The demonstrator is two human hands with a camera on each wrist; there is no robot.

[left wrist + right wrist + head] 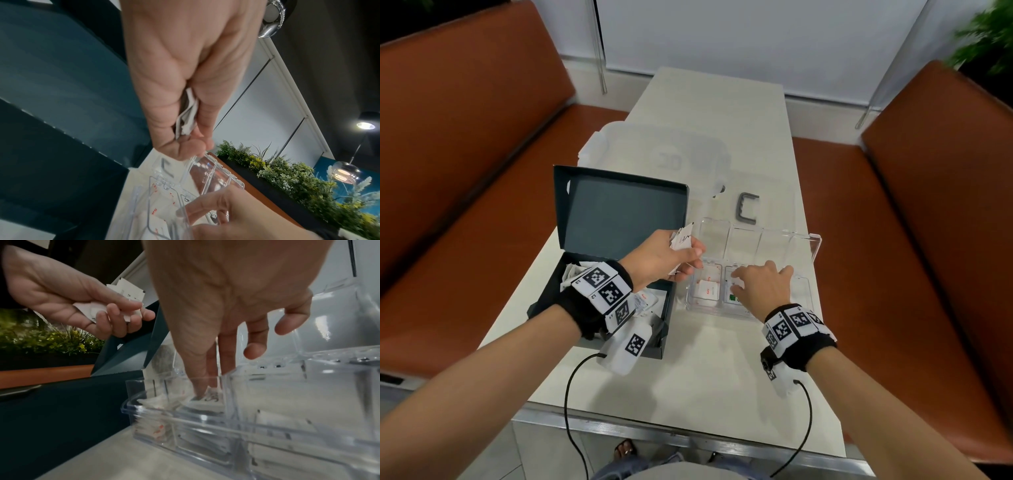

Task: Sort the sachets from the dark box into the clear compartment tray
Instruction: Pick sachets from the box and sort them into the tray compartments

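Sachets, small white paper packets with red or dark print, sit in three places at once: a fanned bunch (683, 240) in the left hand (661, 257), a loose heap (571, 274) in the dark teal cardboard box (619, 209) with its lid hinged up, and a few already laid in the clear plastic compartment tray (808, 291). On the pale table (705, 370), seen from the head camera, the box lies at about 9 o'clock from the tray, the two just beside each other, and a small grey C-shaped clip (748, 209) rests at 12 o'clock beyond the tray.

The left hand has its fingers and thumb curled round the bunch, holding it edge-up above the seam between box and tray, at roughly 10 o'clock from the right hand (763, 286). The right hand reaches down into the middle compartment of the tray's near row; the right wrist view shows its first fingers (202, 382) extended and pressing on a dark-printed white sachet (207, 400) lying flat there, the other fingers spread loose above. Whether it pinches that packet or only pushes it flat I cannot tell.

Judging by this, the next packet is likely to come off the fan, so what matters is that the bunch lies up and to the left of the right hand, near it, with the packets' long edges pointing toward 1 o'clock over the tray's far row. The right hand is the nearer one to every compartment; the left is nearer the box. Thin packets fanned this loosely could slip out together.
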